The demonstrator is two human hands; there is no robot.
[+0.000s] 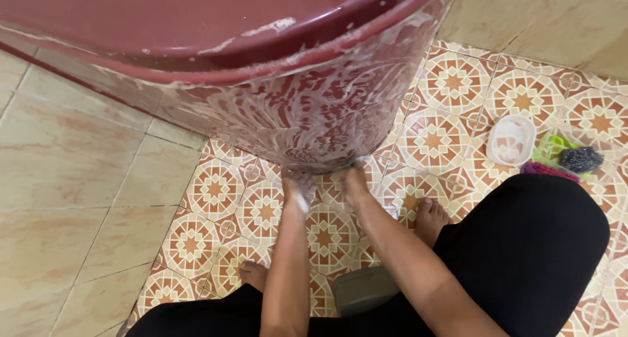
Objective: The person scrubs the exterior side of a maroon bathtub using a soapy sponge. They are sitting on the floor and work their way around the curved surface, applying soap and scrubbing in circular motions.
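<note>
- Pressing low against the lathered wall of a big maroon tub (307, 108), the left hand (297, 186) is foamy and seems closed around something pale; whether that is a sponge or only suds cannot be told.
- Set just beside it, the right hand (353, 180) lies on the same lower edge, apart from the left; its fingers are hidden, so its grip cannot be told.
- Tilted on its side against the patterned floor tiles (216, 193), the tub could slide or roll, since soap makes both wall and tiles slick.
- Bare feet (428, 219) rest on those tiles, so a slip looks likely enough.
- Inside, the tub shows only streaks of foam along its rim.
- Well apart to the right, a small clear plastic tub (511, 139) holds something whitish, probably soap.
- Near it lie a dark scouring pad (580, 158) and a green scrubber (553, 147).
</note>
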